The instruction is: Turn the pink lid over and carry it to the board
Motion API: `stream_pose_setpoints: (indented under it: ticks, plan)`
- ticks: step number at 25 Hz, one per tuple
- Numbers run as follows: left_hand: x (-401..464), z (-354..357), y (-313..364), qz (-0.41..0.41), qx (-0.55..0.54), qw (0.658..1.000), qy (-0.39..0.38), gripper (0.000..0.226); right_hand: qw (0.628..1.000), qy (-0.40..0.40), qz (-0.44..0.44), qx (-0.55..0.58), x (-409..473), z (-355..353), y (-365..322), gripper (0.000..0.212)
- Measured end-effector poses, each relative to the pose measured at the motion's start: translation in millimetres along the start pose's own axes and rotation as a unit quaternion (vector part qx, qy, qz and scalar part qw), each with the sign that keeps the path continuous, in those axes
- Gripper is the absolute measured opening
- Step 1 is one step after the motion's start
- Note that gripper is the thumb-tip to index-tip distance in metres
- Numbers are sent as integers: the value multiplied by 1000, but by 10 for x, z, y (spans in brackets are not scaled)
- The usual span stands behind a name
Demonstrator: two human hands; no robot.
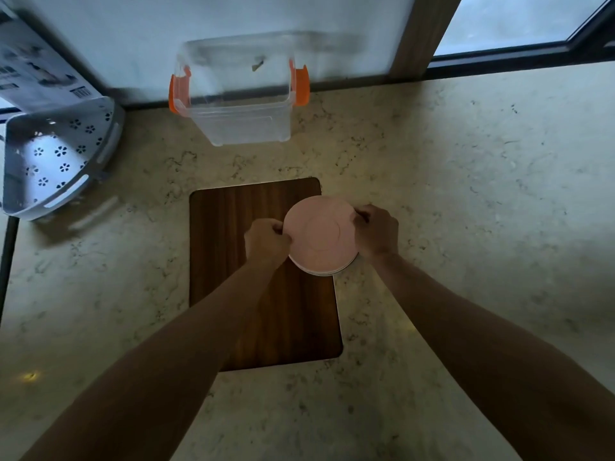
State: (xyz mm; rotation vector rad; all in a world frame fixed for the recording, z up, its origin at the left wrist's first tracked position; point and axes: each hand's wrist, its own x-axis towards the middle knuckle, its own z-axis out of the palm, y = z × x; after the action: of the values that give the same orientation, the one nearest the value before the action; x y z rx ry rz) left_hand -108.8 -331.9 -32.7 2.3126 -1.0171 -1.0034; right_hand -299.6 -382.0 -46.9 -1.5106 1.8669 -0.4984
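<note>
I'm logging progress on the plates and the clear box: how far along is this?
Done: nothing visibly; the clear box with orange clips stands open and seems to hold no plates. In hand: the left hand and right hand grip opposite rims of the pink plate stack over the wooden board. Left, probably: carrying the stack to the box or the grey basket.

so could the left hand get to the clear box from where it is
Probably yes: bare counter lies between the left hand and the clear box, nothing blocking. But that hand now grips the pink plates.
</note>
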Motion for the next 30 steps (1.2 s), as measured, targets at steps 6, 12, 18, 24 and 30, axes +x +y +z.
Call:
stream_pose_setpoints:
  ticks: [6,12,18,24,30]
  plan:
    - [-28,35,-8,15,26,1000,4,16,1000,8,-8,-11,13,16,22,24]
    - [-29,65,8,28,68,997,1,6,1000,15,5,-22,-31,24,2,24]
    - [-32,111,16,31,107,994,6,12,999,18,15,-27,-72,-16,12,21]
    - [-14,192,68,12,143,989,29,20,995,13,40,-88,-100,8,3,29]
    - [30,190,121,-24,121,992,4,22,994,-25,74,-79,-50,-5,-82,31]
